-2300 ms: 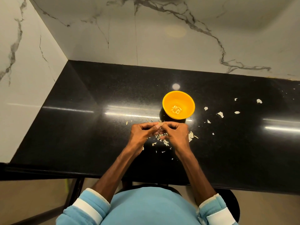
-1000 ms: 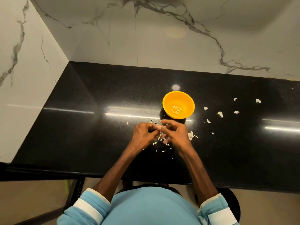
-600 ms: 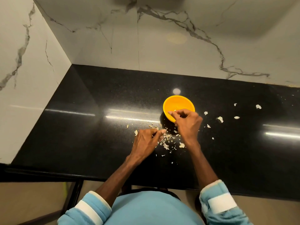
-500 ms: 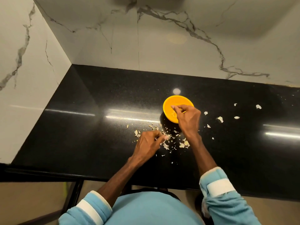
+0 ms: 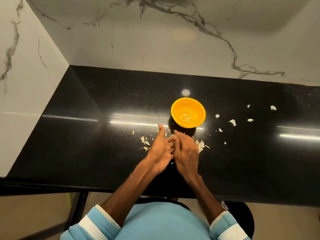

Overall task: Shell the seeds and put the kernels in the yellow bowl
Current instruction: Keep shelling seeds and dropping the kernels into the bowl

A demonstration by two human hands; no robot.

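Observation:
The yellow bowl point(image 5: 196, 107) stands on the black counter point(image 5: 86, 139), and a small heap of pale kernels point(image 5: 185, 117) lies in its bottom. Just in front of it my left hand point(image 5: 160, 150) and my right hand point(image 5: 187, 153) meet side by side above a litter of broken shells point(image 5: 145, 142). My left thumb points straight up toward the bowl and its fingers lie against the right hand. The right hand's fingers look straight too. I see nothing held in either hand; the fingertips partly hide each other.
More shell bits point(image 5: 200, 144) lie right of my hands, and loose flakes point(image 5: 232, 122) are scattered further right. Marble walls point(image 5: 31, 84) close the counter at the back and left. The counter's front edge runs just below my wrists.
My right hand has come back from over the bowl to meet the left hand above the shells. The left hand has opened up, its thumb now raised.

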